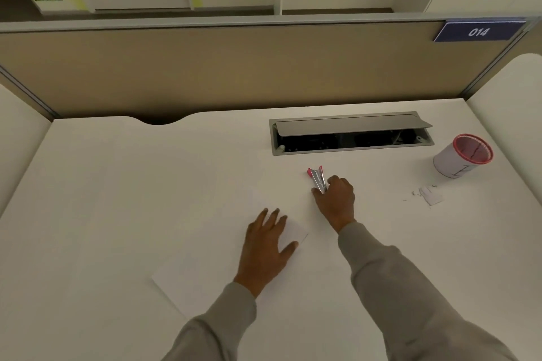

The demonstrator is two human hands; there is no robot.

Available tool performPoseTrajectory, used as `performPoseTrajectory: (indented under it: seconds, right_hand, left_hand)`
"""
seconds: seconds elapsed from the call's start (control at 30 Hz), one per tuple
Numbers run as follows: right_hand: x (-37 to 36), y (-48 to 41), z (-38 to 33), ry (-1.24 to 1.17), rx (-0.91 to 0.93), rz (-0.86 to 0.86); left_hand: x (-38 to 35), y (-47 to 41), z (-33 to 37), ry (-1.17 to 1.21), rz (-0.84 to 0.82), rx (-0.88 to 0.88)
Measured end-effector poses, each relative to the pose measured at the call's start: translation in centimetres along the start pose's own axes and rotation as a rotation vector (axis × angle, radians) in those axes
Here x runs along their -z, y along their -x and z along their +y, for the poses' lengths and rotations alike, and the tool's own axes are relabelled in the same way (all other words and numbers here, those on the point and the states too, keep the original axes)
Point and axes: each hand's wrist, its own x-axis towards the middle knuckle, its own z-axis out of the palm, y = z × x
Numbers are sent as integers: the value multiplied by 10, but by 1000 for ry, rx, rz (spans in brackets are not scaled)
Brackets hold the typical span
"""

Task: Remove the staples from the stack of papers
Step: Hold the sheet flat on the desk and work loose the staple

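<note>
While the stack of papers (199, 272) is lying flat on the white bench (117, 184) nearest the person, its long axis is running diagonally from near left to far right, with the far-right corner pointing toward the other hand. The left grip (268, 246) is resting palm-down on that far-right part of the stack, fingers straight and spread, pressing and not curling round anything. Just beyond and to the right, off the paper, the right grip (337, 202) is curling its fingers and thumb round the near end of a silver staple remover (317, 179). The tool is sticking out past the fingertips and pointing away from the person, leaning slightly left, with its two red tips splaying at the far end. Grey sleeves are covering both forearms. Farther right, a torn paper scrap (431, 195) and a few tiny bits are lying on the bench. Just behind them a white cup (448, 164) with a red rim is standing; what it is holding cannot be made out. Farther back, a recessed cable tray (352, 150) is sitting with its grey lid (352, 124) propped open, its inside dark. Behind it a tan partition (205, 73) is carrying a blue label (478, 31) reading 014.
</note>
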Motion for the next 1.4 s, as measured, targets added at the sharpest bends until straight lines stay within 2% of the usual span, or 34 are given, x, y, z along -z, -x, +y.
performPoseTrajectory:
  seconds: [0.27, 0.47, 0.57, 0.63, 0.7, 0.77, 0.87, 1.1, 1.27, 1.33, 1.4]
  right_hand:
    - [-15, 0, 2, 40, -15, 48]
    - [-10, 11, 6, 10, -82, 5]
    - [-1, 23, 6, -217, -192, -63]
    - [7, 34, 7, -571, -344, -134]
    - [15, 46, 7, -911, -468, -239]
    - [25, 60, 6, -1106, -531, -333]
    - [36, 82, 3, -1240, -535, -432]
    - [44, 122, -10, -1358, -562, -408]
    - [43, 139, -8, -1270, -454, -345]
    - [43, 139, -1, -1096, -371, -206]
    - [49, 135, 10, -752, -82, -53]
  left_hand:
    - [-28, 14, 8, -247, 43, -144]
    - [-33, 13, 5, -336, -45, -182]
    - [-29, 12, 7, -326, -67, -175]
    - [-23, 10, 12, -280, -46, -168]
    - [-15, 9, 20, -142, 26, -135]
    - [1, 7, 35, 179, 82, 19]
    - [28, 2, 59, 689, 179, 251]
    - [50, 9, 77, 1341, 77, 446]
    - [55, 21, 75, 1494, 52, 507]
    - [57, 23, 69, 1462, 54, 545]
    - [57, 24, 63, 1405, 41, 543]
